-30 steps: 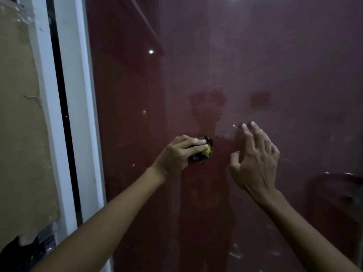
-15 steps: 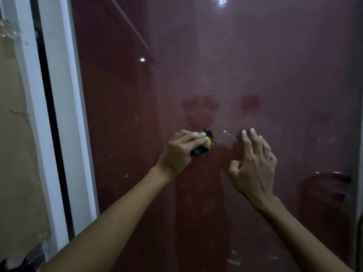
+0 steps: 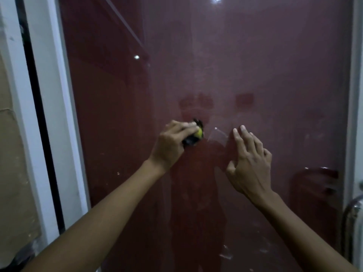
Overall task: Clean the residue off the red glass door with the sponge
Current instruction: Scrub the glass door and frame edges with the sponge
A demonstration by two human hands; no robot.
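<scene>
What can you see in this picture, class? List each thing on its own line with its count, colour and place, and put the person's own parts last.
red glass door: one, dark red and glossy, fills the middle of the view.
tape residue patch: one, pale and clear, on the glass between the two hands.
residue flecks: several, whitish, low on the glass.
sponge: one, yellow with a dark side, against the glass in the left hand.
door frame: one, white, left of the glass.
metal handle: one, silver, lower right edge.
left hand: one, grips the sponge.
right hand: one, fingers spread, at the glass right of the patch.
</scene>
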